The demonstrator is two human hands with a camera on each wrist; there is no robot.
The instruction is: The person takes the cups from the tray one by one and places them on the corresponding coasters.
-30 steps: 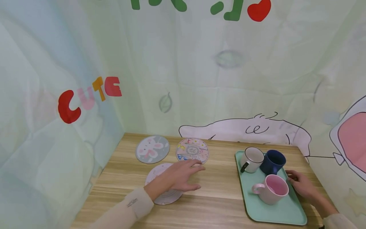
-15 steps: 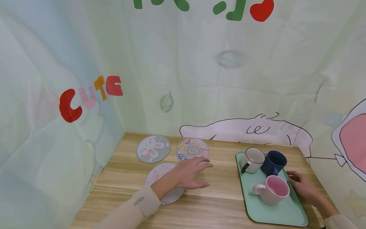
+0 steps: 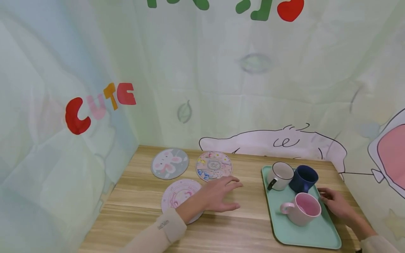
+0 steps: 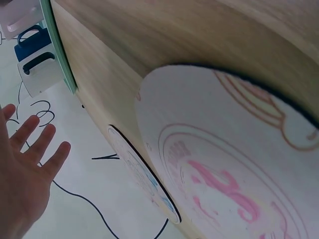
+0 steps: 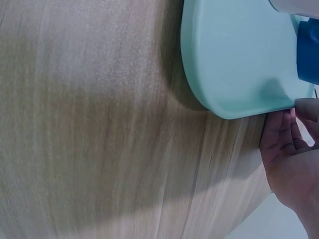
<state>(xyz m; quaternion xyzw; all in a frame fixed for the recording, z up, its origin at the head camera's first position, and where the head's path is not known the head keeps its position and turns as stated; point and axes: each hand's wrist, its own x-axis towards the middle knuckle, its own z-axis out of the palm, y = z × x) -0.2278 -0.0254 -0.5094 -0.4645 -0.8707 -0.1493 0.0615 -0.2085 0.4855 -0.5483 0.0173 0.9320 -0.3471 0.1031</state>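
On the right side of the desk (image 3: 240, 232), a green tray (image 3: 303, 239) carries three upright mugs: a white mug (image 3: 279, 181) and a navy mug (image 3: 295, 182) side by side at the far end, with a pink mug (image 3: 297, 212) nearer the person, its handle turned toward the left. The right hand (image 3: 338, 205) pinches the tray's right edge, thumb over the rim and the other fingers beneath, probably to keep it steady. The left hand (image 3: 218, 196) holds nothing; its fingers are spread apart, reaching toward the tray. Three round mats lie flat on the left, set apart as if each were its own spot: a grey mat (image 3: 171, 163), a patterned mat (image 3: 207, 163) and, partly behind the left forearm, a pink-printed mat (image 3: 177, 193).

Compared with a second ago, the left hand is further right, nearer the tray, baring more of the pink-printed mat; tray, mugs and right hand look unchanged.
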